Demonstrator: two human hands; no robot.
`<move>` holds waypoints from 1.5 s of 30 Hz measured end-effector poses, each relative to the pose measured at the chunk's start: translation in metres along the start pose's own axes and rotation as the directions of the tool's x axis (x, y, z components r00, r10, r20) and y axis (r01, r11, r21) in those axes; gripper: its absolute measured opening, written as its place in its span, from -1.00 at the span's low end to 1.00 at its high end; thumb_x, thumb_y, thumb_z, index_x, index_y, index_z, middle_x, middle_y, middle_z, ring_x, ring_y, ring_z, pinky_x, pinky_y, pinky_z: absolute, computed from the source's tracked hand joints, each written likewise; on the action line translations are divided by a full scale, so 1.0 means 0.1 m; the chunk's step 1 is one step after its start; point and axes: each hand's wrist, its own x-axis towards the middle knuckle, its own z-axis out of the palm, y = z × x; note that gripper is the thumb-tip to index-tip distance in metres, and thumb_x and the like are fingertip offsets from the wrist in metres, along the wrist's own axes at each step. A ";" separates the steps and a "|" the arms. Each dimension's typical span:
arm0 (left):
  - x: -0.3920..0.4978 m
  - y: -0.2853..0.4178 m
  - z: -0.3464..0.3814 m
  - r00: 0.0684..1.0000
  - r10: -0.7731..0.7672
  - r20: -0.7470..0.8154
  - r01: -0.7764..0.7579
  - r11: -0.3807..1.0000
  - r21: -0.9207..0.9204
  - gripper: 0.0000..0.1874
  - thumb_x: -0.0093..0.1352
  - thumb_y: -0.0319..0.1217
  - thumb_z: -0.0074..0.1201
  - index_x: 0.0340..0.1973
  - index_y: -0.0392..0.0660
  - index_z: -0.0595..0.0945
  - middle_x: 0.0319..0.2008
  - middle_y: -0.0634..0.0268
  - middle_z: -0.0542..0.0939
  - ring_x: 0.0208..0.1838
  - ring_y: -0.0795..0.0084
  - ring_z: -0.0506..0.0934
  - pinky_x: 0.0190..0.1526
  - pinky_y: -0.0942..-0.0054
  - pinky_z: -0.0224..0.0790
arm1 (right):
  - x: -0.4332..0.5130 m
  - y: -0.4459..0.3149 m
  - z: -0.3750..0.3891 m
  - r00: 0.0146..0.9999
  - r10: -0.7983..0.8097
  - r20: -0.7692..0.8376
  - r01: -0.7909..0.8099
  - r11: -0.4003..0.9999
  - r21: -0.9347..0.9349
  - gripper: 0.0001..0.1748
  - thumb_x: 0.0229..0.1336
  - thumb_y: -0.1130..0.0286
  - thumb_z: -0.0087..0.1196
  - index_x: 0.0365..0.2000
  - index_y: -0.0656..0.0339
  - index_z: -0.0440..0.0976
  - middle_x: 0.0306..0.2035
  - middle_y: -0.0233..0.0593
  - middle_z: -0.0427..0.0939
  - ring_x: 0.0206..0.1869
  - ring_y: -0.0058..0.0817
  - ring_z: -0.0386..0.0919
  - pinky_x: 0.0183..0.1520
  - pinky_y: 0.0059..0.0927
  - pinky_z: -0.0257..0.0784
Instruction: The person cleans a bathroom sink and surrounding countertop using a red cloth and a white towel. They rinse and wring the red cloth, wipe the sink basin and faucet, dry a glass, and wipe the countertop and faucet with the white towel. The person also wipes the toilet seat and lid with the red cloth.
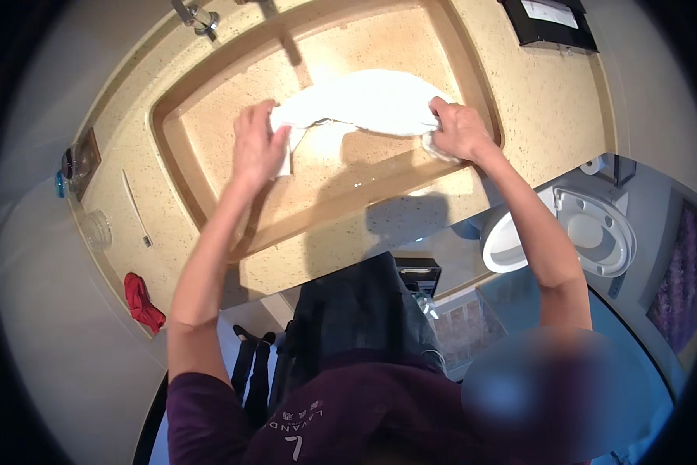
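A white cloth (366, 104) is stretched between my two hands over the rectangular sink basin (220, 139). My left hand (258, 142) grips its left end, where a loose corner hangs down past the fingers. The right end is bunched in my right hand (462, 129), close to the basin's right wall, and some fabric dangles below that fist. Between the hands the cloth bows away from me and is strongly lit, so its weave cannot be made out. Whether its middle touches the basin floor is hard to tell.
A metal faucet handle (200, 20) stands behind the sink. Left on the speckled counter (546, 104) lie a toothbrush (136, 209), a clear glass (97, 229) and a red cloth (143, 302). A black box (552, 23) sits back right. A toilet (593, 232) is beyond my right arm; another person's legs (251, 366) show behind me.
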 end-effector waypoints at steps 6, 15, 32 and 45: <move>-0.24 0.05 0.28 0.963 0.269 -0.011 -0.266 0.956 0.120 -0.16 0.40 -0.29 0.30 0.53 -0.11 0.25 0.28 -0.23 0.33 0.29 -0.17 0.36 0.37 -0.02 0.36 | -0.05 -0.55 -0.18 0.751 0.146 -0.643 -0.024 0.980 0.195 -0.66 0.40 0.37 0.05 0.08 0.34 0.50 -0.09 0.02 0.66 -0.13 -0.06 0.68 0.25 -0.01 0.48; 0.37 0.92 0.48 0.921 0.370 0.122 -0.374 0.928 0.009 -0.06 0.43 -0.06 0.30 0.63 0.27 0.13 0.48 -0.35 0.14 0.44 -0.46 0.25 0.33 -0.39 0.35 | -0.13 -0.59 0.61 0.811 -0.500 -0.304 0.540 0.839 0.059 -0.81 0.06 0.33 0.34 -0.52 0.19 0.59 -0.43 -0.10 0.65 -0.23 -0.06 0.67 -0.16 -0.08 0.53; 1.08 1.84 0.92 0.876 0.353 0.330 -0.431 0.879 0.204 -0.35 0.25 0.01 0.32 0.26 0.17 0.67 0.39 0.01 0.40 0.48 -0.26 0.13 0.21 -0.55 0.11 | -0.55 -0.31 -0.20 0.999 -0.046 -0.027 0.053 0.785 0.617 -0.86 0.02 0.72 0.16 -0.43 0.29 0.46 -0.37 -0.19 0.65 -0.27 -0.39 0.68 -0.16 -0.38 0.60; -0.47 0.60 0.50 0.660 0.594 0.461 -0.751 0.499 0.433 -0.55 0.15 -0.18 0.47 -0.08 -0.07 0.78 0.30 0.20 0.46 0.47 -0.12 0.25 0.29 -0.35 0.30 | -2.68 0.62 0.55 0.781 0.604 -0.161 0.258 -0.076 0.963 -0.76 0.36 0.64 0.20 0.00 0.42 0.66 -0.18 -0.12 0.77 -0.26 -0.53 0.68 -0.08 -0.51 0.63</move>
